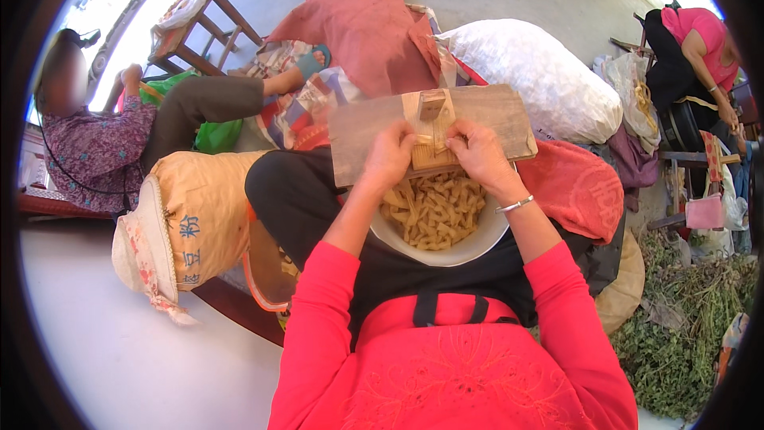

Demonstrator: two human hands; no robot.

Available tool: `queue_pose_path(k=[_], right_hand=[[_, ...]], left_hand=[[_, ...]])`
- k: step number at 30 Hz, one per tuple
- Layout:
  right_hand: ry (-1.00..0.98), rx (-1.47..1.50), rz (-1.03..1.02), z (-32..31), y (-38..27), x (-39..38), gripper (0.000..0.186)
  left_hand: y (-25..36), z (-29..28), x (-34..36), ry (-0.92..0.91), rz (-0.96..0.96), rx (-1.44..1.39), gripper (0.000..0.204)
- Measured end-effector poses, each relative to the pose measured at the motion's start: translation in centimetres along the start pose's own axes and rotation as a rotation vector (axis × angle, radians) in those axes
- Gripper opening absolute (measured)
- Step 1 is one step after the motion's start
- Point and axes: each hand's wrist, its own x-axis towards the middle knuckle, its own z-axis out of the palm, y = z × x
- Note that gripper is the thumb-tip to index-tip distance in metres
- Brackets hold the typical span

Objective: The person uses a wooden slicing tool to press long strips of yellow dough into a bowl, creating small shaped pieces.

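My left hand (390, 155) and my right hand (480, 158) face each other over a wooden board (356, 137), fingers bent into pinches. Between their fingertips a thin pale-yellow strip (430, 142) lies across the board's lighter middle piece; its exact kind is unclear. Just beyond it, a small wooden block (432, 103) stands up from the board. Under the board's near edge, a white bowl (475, 256) rests at my lap, heaped with short yellowish-brown pieces (434, 215). The board covers the bowl's far part.
To the left are a yellow sack (215, 191), a cloth hat (151, 231) and a seated person (95, 143). A stuffed white sack (529, 72) and red cloths (569, 187) lie ahead and right. Green plants (684, 342) are piled at lower right, below another person (700, 48).
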Motion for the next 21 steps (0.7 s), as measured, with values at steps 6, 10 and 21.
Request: queue_pose_path(k=[6,10,21], right_hand=[[0.130,-0.351,-0.320,-1.1,-2.5,-3.0,0.007],[0.222,-0.250,-0.354,0.9,-4.7,-4.0,0.013],[-0.595,0.209,0.104,-1.5,-4.1,-7.6,0.024]], left_hand=[[1.2,0.0,-3.5,0.059,0.086,0.172,0.011],[4.1,3.2,-6.7,-0.137,-0.141,-0.669,0.016],[3.0,0.0,-5.6,-0.328,0.098,0.067,0.032]])
